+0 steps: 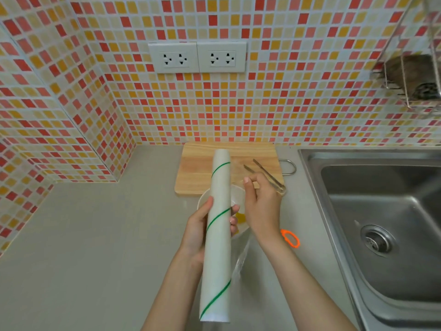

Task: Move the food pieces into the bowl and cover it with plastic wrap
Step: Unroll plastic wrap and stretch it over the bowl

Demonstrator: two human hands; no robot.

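My left hand grips a long white roll of plastic wrap with a green spiral stripe, held lengthwise over the counter. Under the roll stands a clear bowl with yellow food pieces inside, partly hidden by the roll and my hands. My right hand is over the bowl's right side, thumb and forefinger pinching the edge of a clear sheet of wrap that trails down toward me. Metal tongs lie on the wooden cutting board behind the bowl.
Orange scissor handles lie on the grey counter right of my right wrist. A steel sink fills the right side. The tiled wall carries two sockets, and a wire rack hangs at the upper right.
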